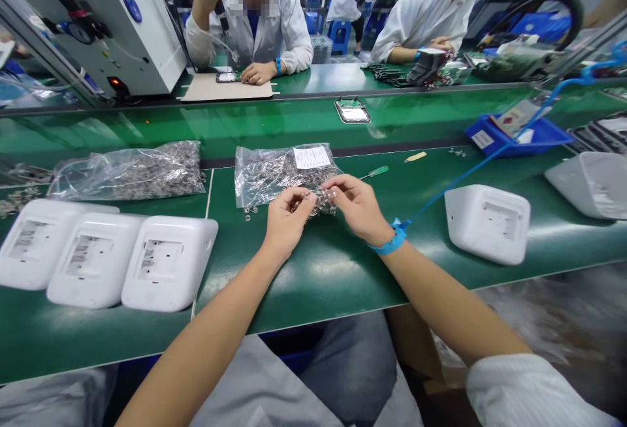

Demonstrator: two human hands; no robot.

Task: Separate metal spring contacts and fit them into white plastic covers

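My left hand (287, 218) and my right hand (356, 204) meet over the mouth of a clear plastic bag (274, 172) full of small metal parts, which carries a white label (312, 157). Both hands pinch at the bag's near edge and the tangle of small metal parts (321, 200) there. What exactly each set of fingers grips is too small to tell apart. A blue wrist strap (392, 241) sits on my right wrist, with its blue cord (490, 159) running off to the right. A few loose parts (249, 213) lie beside the bag.
Three white plastic housings (98, 257) lie in a row at left, another (487, 221) at right. A second bag of parts (132, 169) sits at left. A small green screwdriver (375, 172), a blue tray (514, 136) and a white machine (98, 29) stand beyond. People in white coats work across the belt.
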